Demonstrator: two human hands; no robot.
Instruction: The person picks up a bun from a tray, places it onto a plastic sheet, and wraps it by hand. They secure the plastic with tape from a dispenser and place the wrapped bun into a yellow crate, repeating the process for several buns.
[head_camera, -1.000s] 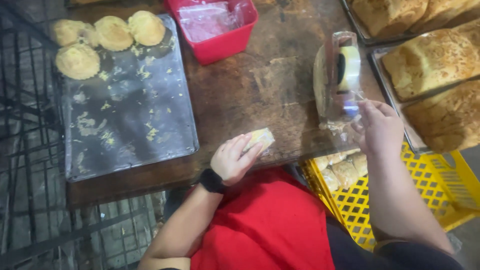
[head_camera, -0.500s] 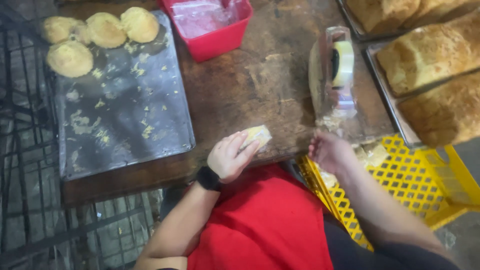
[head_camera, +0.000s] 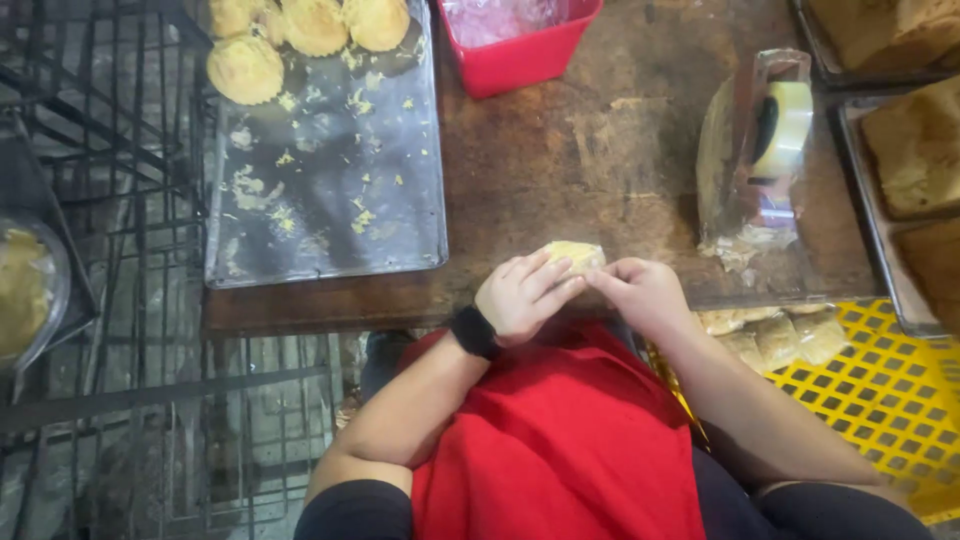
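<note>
Both hands meet at the near edge of the worn wooden table (head_camera: 620, 160). The left hand (head_camera: 522, 296), fingers curled, grips a pale, crumbly pastry (head_camera: 575, 255); the right hand (head_camera: 645, 293) pinches its other end. A crumb-strewn metal tray (head_camera: 330, 210) lies left, a tape dispenser (head_camera: 770, 130) right, a yellow lattice crate (head_camera: 880, 390) below.

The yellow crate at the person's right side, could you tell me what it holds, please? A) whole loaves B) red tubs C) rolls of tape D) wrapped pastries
D: several wrapped pastries lie in the near corner of the yellow crate, just beyond the right hand.
</note>
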